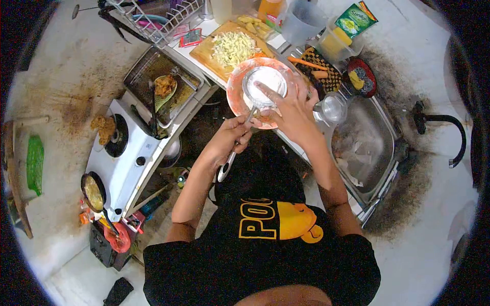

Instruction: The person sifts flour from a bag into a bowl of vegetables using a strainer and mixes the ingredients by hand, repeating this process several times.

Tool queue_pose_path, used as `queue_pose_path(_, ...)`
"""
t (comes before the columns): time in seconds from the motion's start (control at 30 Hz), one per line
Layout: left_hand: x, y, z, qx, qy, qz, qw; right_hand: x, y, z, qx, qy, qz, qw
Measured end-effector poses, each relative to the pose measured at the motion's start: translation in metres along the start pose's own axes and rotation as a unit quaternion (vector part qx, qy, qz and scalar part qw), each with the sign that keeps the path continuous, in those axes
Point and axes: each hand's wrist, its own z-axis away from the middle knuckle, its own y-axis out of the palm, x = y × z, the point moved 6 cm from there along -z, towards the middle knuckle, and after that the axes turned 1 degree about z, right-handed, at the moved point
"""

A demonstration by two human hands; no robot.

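A round sieve [251, 104] filled with white powder [268, 84] sits over an orange bowl [235, 86]. My left hand [232, 136] is wrapped round the sieve's handle, whose light end points down toward my body. Over the sieve's right side reaches my right hand [296, 120], fingers spread, with a fingertip touching the powder. Its other fingers lie above the bowl's right rim. Behind the bowl, shredded pale vegetable [234, 48] is heaped on a wooden cutting board [203, 50].
To the left stand a white stove [122, 148], a small frying pan [93, 191] and a metal tray [133, 76] with a slotted spoon [166, 94]. At right are a sink [365, 148], a black faucet [441, 118], a clear cup [334, 107] and a carrot [307, 63]. A dish rack [153, 23] stands at the back.
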Motion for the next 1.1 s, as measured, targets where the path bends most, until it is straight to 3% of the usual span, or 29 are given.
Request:
queue_pose_path(0.17,-0.002,-0.017,-0.005,0.001,-0.026,0.004,1.0,-0.013,-0.003,-0.007,0.021,0.087,0.025,0.996)
queue_pose_path(0.4,-0.009,-0.023,-0.009,0.026,-0.05,-0.015,0.998,-0.005,0.01,-0.005,0.065,0.089,0.002,0.994)
queue_pose_path(0.53,-0.009,-0.025,-0.009,0.038,-0.059,-0.013,0.997,-0.005,0.0,-0.007,0.006,0.11,0.003,0.994)
queue_pose_path(0.6,-0.007,-0.024,-0.01,0.043,-0.067,-0.009,0.997,-0.003,-0.003,-0.007,-0.057,0.062,-0.072,0.994)
queue_pose_path(0.7,-0.006,-0.026,-0.01,0.026,-0.062,-0.017,0.998,-0.008,-0.008,-0.012,-0.121,0.08,-0.1,0.984)
queue_pose_path(1.0,-0.017,-0.014,-0.002,0.033,-0.06,-0.071,0.995,-0.007,0.001,-0.02,-0.133,0.11,-0.18,0.969)
queue_pose_path(1.1,-0.02,-0.009,0.0,0.041,-0.063,-0.092,0.993,-0.006,-0.002,-0.019,-0.142,0.098,-0.115,0.978)
